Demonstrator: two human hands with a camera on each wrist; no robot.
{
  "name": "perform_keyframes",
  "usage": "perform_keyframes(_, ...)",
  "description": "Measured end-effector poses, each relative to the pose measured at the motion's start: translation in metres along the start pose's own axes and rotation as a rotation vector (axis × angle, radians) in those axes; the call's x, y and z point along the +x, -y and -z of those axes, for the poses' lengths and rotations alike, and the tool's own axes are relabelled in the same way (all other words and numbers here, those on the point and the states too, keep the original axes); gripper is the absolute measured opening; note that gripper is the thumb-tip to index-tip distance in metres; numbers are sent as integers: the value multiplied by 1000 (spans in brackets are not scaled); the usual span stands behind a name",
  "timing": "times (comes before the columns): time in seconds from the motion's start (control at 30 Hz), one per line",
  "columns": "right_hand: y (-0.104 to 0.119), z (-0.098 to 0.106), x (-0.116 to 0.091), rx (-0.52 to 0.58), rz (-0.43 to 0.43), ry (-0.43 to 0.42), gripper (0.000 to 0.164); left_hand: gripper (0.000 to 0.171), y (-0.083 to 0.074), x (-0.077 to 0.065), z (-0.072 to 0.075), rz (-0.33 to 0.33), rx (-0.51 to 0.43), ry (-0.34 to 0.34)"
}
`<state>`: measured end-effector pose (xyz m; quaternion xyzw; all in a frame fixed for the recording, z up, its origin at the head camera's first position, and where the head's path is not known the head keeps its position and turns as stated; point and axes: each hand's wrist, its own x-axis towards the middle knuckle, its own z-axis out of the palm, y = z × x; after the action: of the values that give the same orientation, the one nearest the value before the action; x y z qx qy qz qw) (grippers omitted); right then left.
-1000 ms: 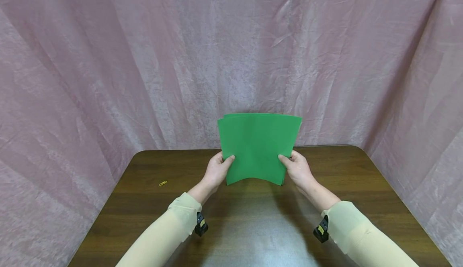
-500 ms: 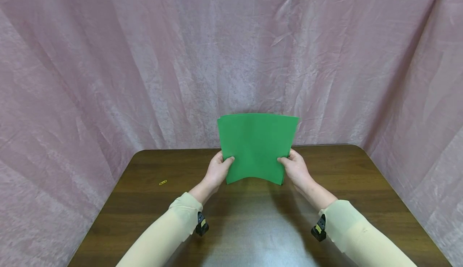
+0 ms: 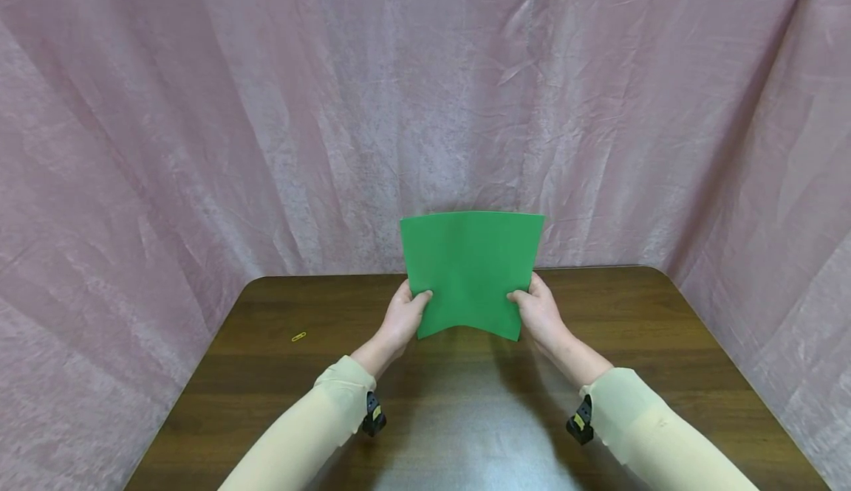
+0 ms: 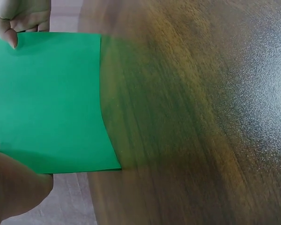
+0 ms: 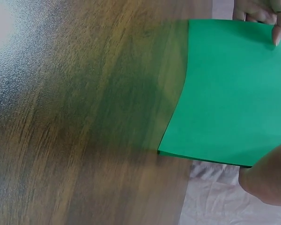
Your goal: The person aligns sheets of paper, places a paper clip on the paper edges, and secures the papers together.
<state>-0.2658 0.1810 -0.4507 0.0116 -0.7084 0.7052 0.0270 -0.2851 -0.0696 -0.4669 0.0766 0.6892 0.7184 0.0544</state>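
Green paper sheets [image 3: 468, 266] stand upright over the far part of the table, bowed so that their lower edge arches in the middle. My left hand [image 3: 402, 319] pinches their left side, thumb on the near face and fingers behind. On the opposite side my right hand [image 3: 545, 321] grips in the same way. Both wrist views show the paper [image 4: 47, 98] held between the two hands, with a thin dark line along its lower side in the right wrist view. How many sheets there are cannot be told.
A yellow paper clip [image 3: 298, 337] lies on the brown wooden table [image 3: 266, 410], left of the hands. Pink curtains [image 3: 425, 92] hang behind the table and along its sides.
The offset edges at the sheets' upper left have come level, so the stack looks like one sheet. My right hand has shifted slightly left, and the stack looks narrower.
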Motion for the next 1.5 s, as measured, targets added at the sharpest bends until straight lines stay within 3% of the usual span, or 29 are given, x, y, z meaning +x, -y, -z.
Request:
perform_keyframes(0.7, -5, -7, 0, 51, -22, -86, 44, 37, 4, -1, 0, 0, 9, -13)
perform_keyframes(0.97, -7, -6, -1, 43, -10, -129, 38, 43, -14, 0, 6, -46, 47, -49)
perform_keyframes(1.2, -9, -5, -1, 48, -19, -144, 35, 40, -34, 4, 6, -125, -36, -64)
perform_keyframes(1.5, -8, -8, -4, 67, -26, -130, 34, 29, -31, 5, 4, -85, -33, -87)
